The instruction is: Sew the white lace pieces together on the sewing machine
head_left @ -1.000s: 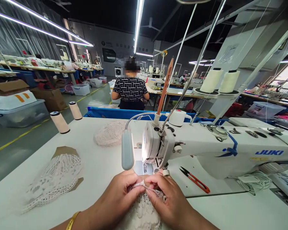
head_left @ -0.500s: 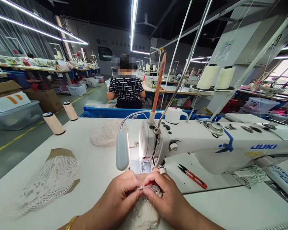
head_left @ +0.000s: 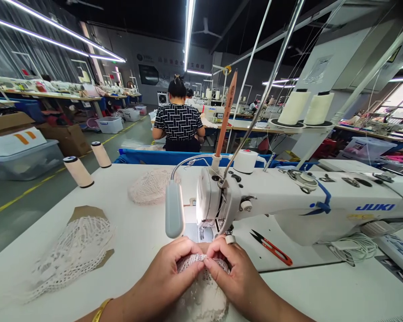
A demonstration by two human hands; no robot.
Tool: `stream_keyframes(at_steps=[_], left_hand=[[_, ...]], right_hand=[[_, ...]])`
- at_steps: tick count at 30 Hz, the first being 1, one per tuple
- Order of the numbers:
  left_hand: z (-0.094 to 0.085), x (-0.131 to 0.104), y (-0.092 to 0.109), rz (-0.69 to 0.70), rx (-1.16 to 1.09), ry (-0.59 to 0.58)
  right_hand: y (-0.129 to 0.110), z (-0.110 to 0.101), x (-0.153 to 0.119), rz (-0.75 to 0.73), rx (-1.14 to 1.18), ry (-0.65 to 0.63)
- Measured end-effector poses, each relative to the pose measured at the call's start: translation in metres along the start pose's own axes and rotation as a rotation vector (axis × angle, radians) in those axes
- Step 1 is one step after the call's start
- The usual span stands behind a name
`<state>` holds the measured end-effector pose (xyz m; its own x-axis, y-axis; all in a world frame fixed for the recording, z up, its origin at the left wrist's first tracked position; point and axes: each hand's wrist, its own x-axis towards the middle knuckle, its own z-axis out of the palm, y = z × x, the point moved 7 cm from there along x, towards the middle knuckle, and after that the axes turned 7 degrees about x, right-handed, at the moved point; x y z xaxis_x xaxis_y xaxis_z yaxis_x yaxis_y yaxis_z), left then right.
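Observation:
My left hand (head_left: 174, 268) and my right hand (head_left: 233, 270) meet at the near side of the sewing machine (head_left: 215, 197). Thumb and fingers of each pinch the upper edge of a white lace piece (head_left: 201, 297), their tips almost touching. The lace hangs down from the pinch toward my body, its lower end cut off by the frame. Just beyond my fingertips lies the metal needle plate (head_left: 204, 233), lit by the machine's lamp. Red-handled thread snips (head_left: 272, 248) rest on the table to the right of my right hand.
On the left of the table, another lace piece (head_left: 77, 246) lies over brown card. More lace (head_left: 151, 185) sits behind the grey lamp head (head_left: 174, 210). Two thread cones (head_left: 78, 172) stand at the back left edge. A co-worker (head_left: 177, 120) sits ahead, back turned.
The pinched lace edge has been spread, so more patterned lace shows between my hands. Both hands stay close together at nearly the same place. The view has shifted slightly.

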<state>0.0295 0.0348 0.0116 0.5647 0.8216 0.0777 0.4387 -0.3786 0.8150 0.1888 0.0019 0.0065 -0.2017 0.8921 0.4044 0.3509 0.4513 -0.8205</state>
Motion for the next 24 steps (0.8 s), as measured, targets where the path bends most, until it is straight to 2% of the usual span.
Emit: stream_keyframes(at_steps=[6, 9, 13, 15, 17, 21, 24], left_hand=[[0.003, 0.006, -0.006, 0.041, 0.257, 0.072], [0.007, 0.008, -0.003, 0.15, 0.466, 0.155], [0.006, 0.003, 0.008, 0.33, 0.674, 0.337], [0.011, -0.001, 0.014, 0.481, 0.746, 0.334], [0.017, -0.005, 0.015, 0.598, 0.768, 0.274], [0.017, -0.005, 0.011, 0.61, 0.729, 0.26], [0.015, -0.006, 0.013, 0.616, 0.727, 0.288]], right_hand=[[0.006, 0.003, 0.003, 0.03, -0.156, 0.015], [0.011, 0.008, 0.008, 0.087, -0.286, -0.003], [0.017, 0.011, 0.012, 0.142, -0.418, 0.006], [0.018, 0.011, 0.012, 0.134, -0.445, 0.031], [0.018, 0.008, 0.012, 0.116, -0.457, 0.056], [0.018, 0.004, 0.008, 0.05, -0.472, 0.049], [0.01, 0.004, 0.005, -0.084, -0.477, -0.007]])
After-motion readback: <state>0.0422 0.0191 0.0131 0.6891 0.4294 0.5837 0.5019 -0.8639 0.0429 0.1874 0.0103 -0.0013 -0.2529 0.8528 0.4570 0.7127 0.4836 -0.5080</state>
